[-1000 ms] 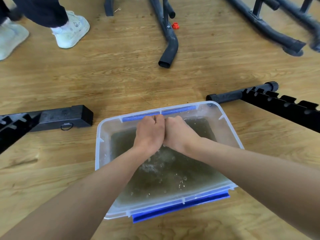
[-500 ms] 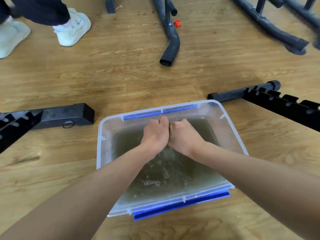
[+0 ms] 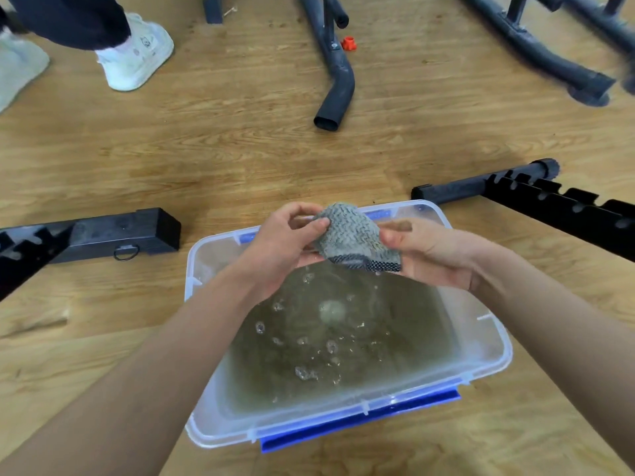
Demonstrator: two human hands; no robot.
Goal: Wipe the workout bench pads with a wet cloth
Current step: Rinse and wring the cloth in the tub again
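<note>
A grey knitted cloth (image 3: 350,235) with a dark edge hangs wet between both hands, above the far end of a clear plastic tub (image 3: 494,341) with blue clips. My left hand (image 3: 285,242) pinches its left side with thumb and fingers. My right hand (image 3: 429,252) grips its right side. The tub holds murky water with bubbles and ripples under the cloth. No bench pad is in view.
Black metal bench frame parts lie on the wooden floor: a notched bar (image 3: 86,238) at left, a notched bar (image 3: 549,201) at right, a bent tube (image 3: 336,84) ahead. Another person's white shoes (image 3: 137,53) stand at the top left. A small red knob (image 3: 348,42) lies by the tube.
My two fists were pressed together, wringing over the water. They have since parted and lifted a little, and the grey cloth now shows spread between them.
</note>
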